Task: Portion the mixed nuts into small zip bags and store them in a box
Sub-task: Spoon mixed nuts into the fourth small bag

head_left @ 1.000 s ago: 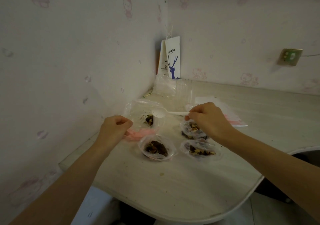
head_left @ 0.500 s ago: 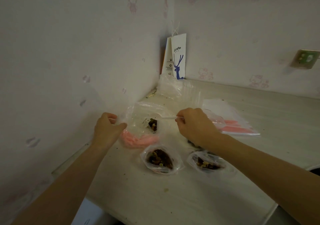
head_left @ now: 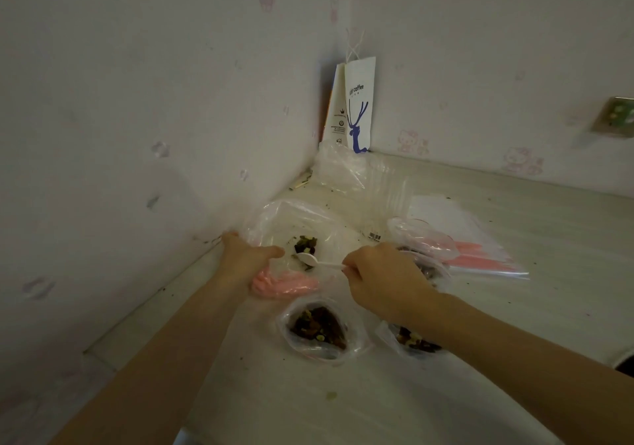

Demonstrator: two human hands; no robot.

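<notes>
While the left hand [head_left: 248, 259] grips the open rim of the big bag [head_left: 274, 225] at the far left of the surface [head_left: 274, 403], the right hand [head_left: 384, 280] pinches the handle of a white spoon [head_left: 317, 262]; its bowl lies inside that bag, just beside a small clump of nuts [head_left: 306, 243]. Both hands are apart, each closed on its own thing.

By my reading the portioning is well along; only that little heap remains in the big bag, whose pink zip strip [head_left: 284, 283] is folded down beside the left wrist. Nuts already sit in a small bag [head_left: 317, 328] near the middle; in a second small bag [head_left: 415, 341] at the near right, partly under the right forearm; and in a third small bag [head_left: 432, 268] just behind the right hand. The middle one looks open at the mouth; of the other two I cannot tell. A fourth small bag [head_left: 423, 235] stands open farther back; what it holds I cannot tell. A flat pile of unused bags [head_left: 480, 255] with pink strips lies to the right; in the far corner stand a paper coffee bag [head_left: 358, 108] and some crumpled clear plastic [head_left: 343, 170].

What seems left: scoop out the remnant; press every zip shut; put the portions in a box. No box shows, so storing looks not yet begun.
</notes>
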